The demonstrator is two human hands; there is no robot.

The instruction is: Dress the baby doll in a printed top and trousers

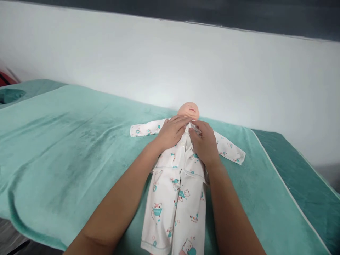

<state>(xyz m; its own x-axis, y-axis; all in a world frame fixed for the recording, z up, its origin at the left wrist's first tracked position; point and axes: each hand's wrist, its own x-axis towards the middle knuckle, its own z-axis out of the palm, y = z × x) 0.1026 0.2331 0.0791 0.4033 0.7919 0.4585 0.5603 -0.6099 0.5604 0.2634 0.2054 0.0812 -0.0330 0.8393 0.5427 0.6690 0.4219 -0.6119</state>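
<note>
A baby doll point(190, 110) lies on its back, its head against the wall side. It wears a white long-sleeved baby shirt point(170, 156) with a small teal and red print, and matching pants point(162, 198). My left hand point(174, 131) rests on the shirt's chest, fingers stretched out toward the collar. Beside it, my right hand point(204, 140) is closed on the shirt's front edge near the neck, thumb and fingers curled at the cloth. Lower down, the shirt's two front edges part slightly. My fingers hide most of the collar.
A light teal blanket point(66, 148) with soft wrinkles covers the bed, with a darker teal cover point(294, 159) at the right. A white wall point(159, 60) stands close behind the doll's head. Something red point(6, 78) shows at the far left.
</note>
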